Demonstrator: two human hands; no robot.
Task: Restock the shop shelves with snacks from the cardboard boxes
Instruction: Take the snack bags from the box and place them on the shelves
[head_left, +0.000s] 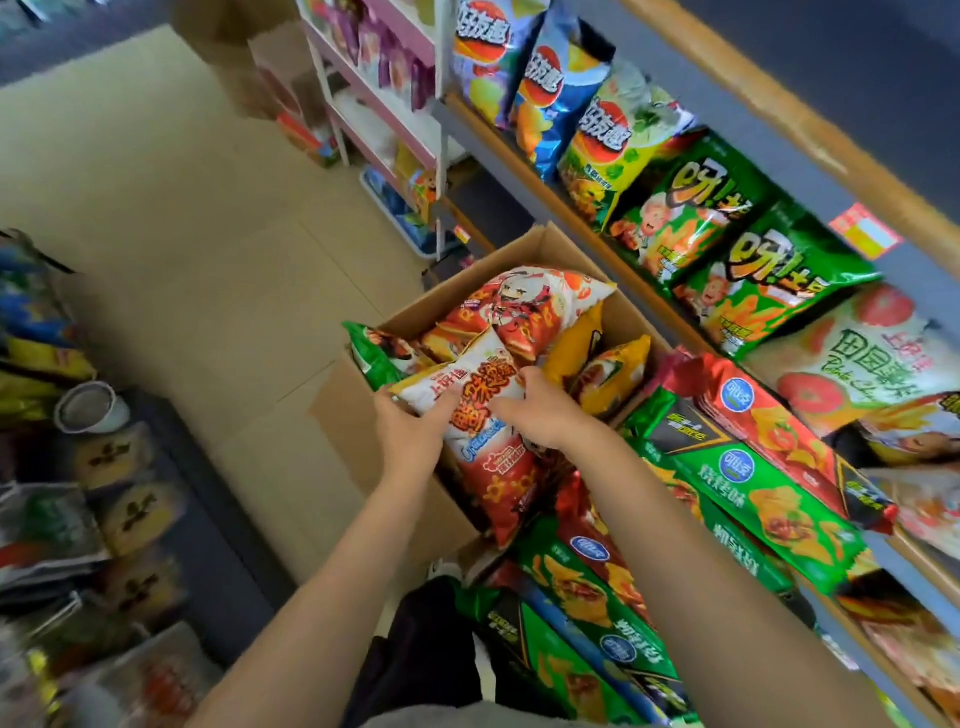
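An open cardboard box (524, 249) stands on the floor beside the right-hand shelves, full of snack bags. On top lies a white and red snack bag (475, 384), held by both hands over the box's near side. My left hand (410, 431) grips its left edge, fingers curled round it. My right hand (540, 410) grips the bag's right side from above. Behind it in the box lie a larger red and white bag (524, 306), a green bag (371, 353) and yellow bags (613, 369).
Shelves on the right (613, 244) carry rows of chip bags, green bags (753, 275) above, long green and red packs (748, 483) below. A dark shelf unit with packets stands at left (104, 493). A white and pink rack (384, 119) stands further back. Tiled floor (182, 234) runs between.
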